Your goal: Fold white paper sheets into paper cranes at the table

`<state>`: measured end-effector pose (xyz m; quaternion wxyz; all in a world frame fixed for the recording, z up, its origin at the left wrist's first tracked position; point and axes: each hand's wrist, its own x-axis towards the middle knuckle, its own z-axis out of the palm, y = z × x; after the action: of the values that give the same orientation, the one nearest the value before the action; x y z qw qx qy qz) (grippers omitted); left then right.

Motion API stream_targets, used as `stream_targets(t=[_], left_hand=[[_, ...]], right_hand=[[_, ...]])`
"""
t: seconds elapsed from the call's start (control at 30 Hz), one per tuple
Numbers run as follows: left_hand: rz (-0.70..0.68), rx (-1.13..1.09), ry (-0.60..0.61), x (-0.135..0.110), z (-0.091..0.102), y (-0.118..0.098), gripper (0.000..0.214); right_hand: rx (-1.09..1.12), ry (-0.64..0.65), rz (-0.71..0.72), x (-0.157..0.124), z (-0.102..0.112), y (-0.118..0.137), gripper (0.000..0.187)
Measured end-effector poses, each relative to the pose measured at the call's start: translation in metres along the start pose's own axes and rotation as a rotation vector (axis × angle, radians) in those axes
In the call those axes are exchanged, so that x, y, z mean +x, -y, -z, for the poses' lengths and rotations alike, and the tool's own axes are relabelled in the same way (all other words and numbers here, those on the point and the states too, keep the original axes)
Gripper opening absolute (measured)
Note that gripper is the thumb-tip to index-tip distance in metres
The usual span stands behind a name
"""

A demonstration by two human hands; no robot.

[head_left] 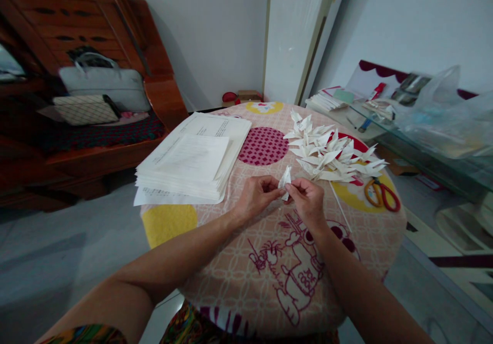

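Observation:
My left hand and my right hand meet over the middle of a round table, both pinching one small folded white paper piece. The piece stands up between the fingertips of both hands. Just beyond my hands lies a heap of several similar folded paper pieces. A thick stack of printed white sheets lies to the left of my left hand.
The table wears a pink patterned cloth with cartoon prints. Red-handled scissors lie near its right edge. A glass side table with plastic bags stands to the right. A wooden bench with bags is at the left.

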<state>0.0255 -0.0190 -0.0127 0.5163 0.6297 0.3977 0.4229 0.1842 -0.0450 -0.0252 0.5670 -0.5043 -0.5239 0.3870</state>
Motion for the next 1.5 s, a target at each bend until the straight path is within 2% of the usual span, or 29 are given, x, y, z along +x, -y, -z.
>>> stream_targets(t=[0.3, 0.67, 0.87, 1.0, 1.23, 1.5], left_hand=[[0.072, -0.089, 0.015, 0.0024, 0.0019, 0.0009, 0.025], [0.061, 0.031, -0.013, 0.0005, -0.0002, -0.0005, 0.023], [-0.051, 0.265, -0.092, -0.0025, -0.0033, -0.0025, 0.021], [-0.073, 0.364, -0.142, -0.003, -0.0043, -0.004, 0.018], [-0.09, 0.421, -0.154, -0.0023, -0.0046, -0.0024, 0.017], [-0.139, 0.426, -0.102, -0.0051, -0.0066, -0.003, 0.021]], right_hand=[[0.048, 0.025, -0.029, 0.0014, -0.0033, 0.0025, 0.023], [-0.016, 0.04, -0.005, -0.0001, -0.0039, 0.0014, 0.019], [-0.056, 0.037, -0.011, -0.0017, -0.005, 0.0036, 0.021], [-0.072, 0.023, -0.01, -0.0022, -0.0062, 0.001, 0.023], [-0.229, 0.036, 0.095, -0.0026, -0.0071, 0.0011, 0.025], [-0.348, 0.021, 0.214, -0.0044, -0.0084, 0.0022, 0.031]])
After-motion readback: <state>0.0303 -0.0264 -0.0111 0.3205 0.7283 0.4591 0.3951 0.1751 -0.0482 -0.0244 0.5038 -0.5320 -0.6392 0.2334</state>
